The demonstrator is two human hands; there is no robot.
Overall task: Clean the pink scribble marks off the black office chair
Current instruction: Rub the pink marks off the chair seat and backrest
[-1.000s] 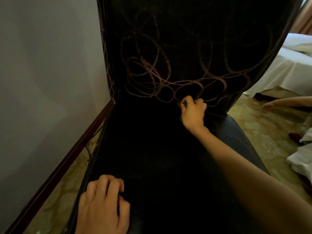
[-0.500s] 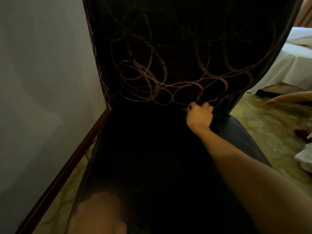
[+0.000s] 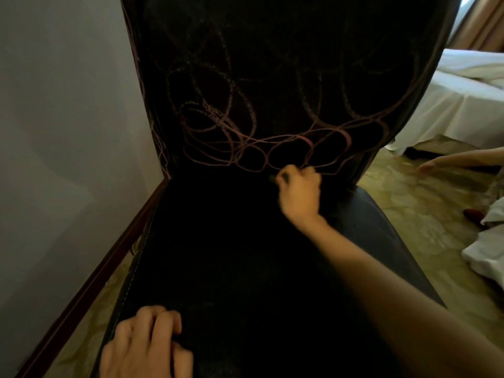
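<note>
Leftmost stands a pale wall (image 3: pixel 54 132), with a dark skirting board (image 3: pixel 90 276) running along its foot. Just beside it is the black office chair (image 3: pixel 245 255), filling the middle of the view, its seat towards the camera and its backrest (image 3: pixel 272 50) upright behind. The left hand (image 3: pixel 144 347) rests on the near left corner of the seat, knuckles up and fingers loosely bent, with nothing seen in it. Pink scribble marks (image 3: pixel 245 132) loop across the backrest, thickest in its lower half, and a few lines run down its left edge. The right hand (image 3: pixel 300 192) reaches to the foot of the backrest, just under the lowest loops, its fingers curled tightly round a small dark object (image 3: pixel 275 178) whose end pokes out to the left; what that object is cannot be made out. To the right of the chair lies a yellowish patterned floor (image 3: pixel 409 203). Beyond it stands a bed with white sheets (image 3: pixel 450 105). Another person's arm (image 3: pixel 450 162) stretches low over the floor from the right edge, and white cloth (image 3: pixel 485 257) lies below it.
</note>
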